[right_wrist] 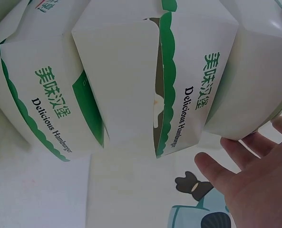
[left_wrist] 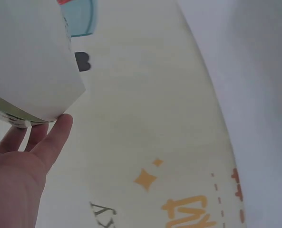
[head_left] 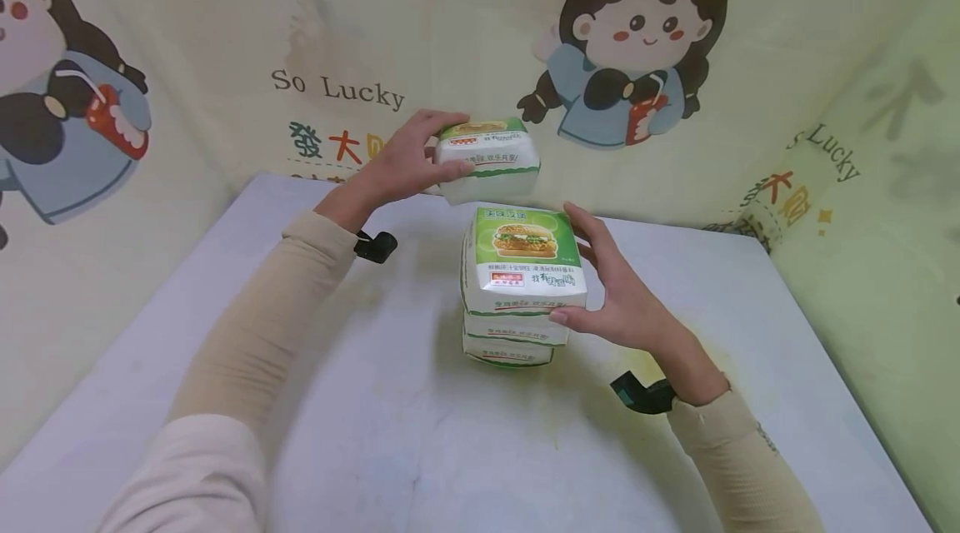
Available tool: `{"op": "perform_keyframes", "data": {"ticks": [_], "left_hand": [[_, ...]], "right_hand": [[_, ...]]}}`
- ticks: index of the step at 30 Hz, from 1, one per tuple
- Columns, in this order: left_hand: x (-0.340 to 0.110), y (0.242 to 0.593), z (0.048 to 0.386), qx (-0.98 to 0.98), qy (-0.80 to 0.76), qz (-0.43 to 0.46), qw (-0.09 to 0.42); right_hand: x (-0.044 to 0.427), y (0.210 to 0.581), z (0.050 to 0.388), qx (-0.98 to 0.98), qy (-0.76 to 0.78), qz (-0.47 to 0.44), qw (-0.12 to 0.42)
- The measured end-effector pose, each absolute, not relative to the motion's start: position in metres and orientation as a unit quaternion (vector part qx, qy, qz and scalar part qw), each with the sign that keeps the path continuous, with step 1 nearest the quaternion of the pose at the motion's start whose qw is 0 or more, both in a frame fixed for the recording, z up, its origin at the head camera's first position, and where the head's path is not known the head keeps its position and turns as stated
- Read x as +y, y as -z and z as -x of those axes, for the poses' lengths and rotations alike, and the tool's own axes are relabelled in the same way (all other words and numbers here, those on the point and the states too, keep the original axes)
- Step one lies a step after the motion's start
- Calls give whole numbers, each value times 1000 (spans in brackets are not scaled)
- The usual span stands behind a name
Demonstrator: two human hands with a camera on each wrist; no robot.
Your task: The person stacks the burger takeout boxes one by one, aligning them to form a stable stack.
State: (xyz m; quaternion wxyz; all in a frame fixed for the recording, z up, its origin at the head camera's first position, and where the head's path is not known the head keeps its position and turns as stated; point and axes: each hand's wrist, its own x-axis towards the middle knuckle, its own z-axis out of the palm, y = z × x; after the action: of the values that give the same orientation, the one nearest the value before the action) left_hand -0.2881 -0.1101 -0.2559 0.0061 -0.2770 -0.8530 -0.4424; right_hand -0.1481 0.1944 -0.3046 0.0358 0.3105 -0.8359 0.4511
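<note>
A white and green paper hamburger box (head_left: 491,158) is in my left hand (head_left: 408,154), thumb across its front and fingers over its far side. It is up in the air, behind and above a stack of similar boxes. In the left wrist view, fingertips touch the edge of that held box (left_wrist: 31,57). My right hand (head_left: 626,300) grips the top hamburger box (head_left: 525,266) of the stack, thumb at its front corner and fingers along its right side. Beneath it are a middle box (head_left: 517,330) and a bottom box (head_left: 508,352). In the right wrist view, the middle box (right_wrist: 124,80) shows a gap at its lid.
The stack stands on a white table (head_left: 337,433). A cream backdrop (head_left: 480,17) with cartoon figures and lettering rises behind the table and at both sides. Small black cameras (head_left: 645,394) are strapped at both wrists.
</note>
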Motion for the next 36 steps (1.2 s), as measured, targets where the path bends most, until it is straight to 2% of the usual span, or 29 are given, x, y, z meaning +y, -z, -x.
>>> {"op": "perform_keyframes", "data": {"ticks": [14, 31, 36], "left_hand": [[-117, 233, 252, -809, 471, 350, 28], [-95, 216, 214, -806, 409, 424, 52], [-90, 214, 205, -807, 394, 436, 55]], "right_hand": [[194, 304, 147, -842, -453, -290, 36], [194, 304, 148, -826, -478, -299, 19], [193, 305, 147, -824, -481, -299, 30]]}}
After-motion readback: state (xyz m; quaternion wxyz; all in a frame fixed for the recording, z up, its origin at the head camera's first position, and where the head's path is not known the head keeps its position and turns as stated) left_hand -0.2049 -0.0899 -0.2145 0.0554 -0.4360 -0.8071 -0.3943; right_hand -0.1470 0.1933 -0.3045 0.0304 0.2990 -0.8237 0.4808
